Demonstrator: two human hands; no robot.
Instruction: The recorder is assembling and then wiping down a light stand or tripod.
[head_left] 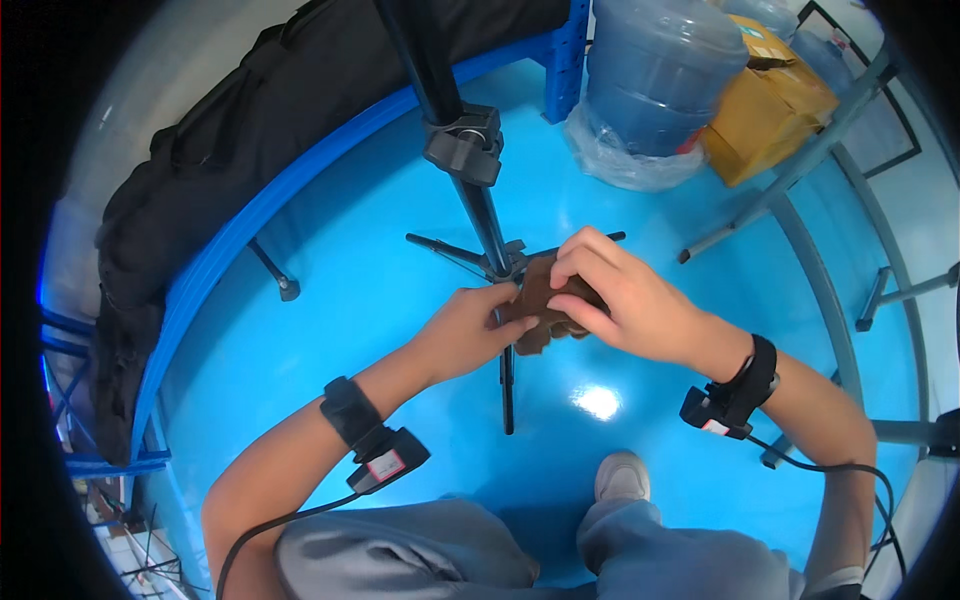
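Brown cloth-like piece (537, 306) sits between both hands, above the blue floor (350, 285), beside the black tripod (484, 220). The left hand (466, 332) pinches its left edge, the right hand (635, 305) its right, fingers narrow; beyond stands a water jug (655, 85).

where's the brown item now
The brown item is just right of the head view's centre, between left hand and right hand, in front of the tripod.

Brown item (537, 300) in right hand (632, 300)
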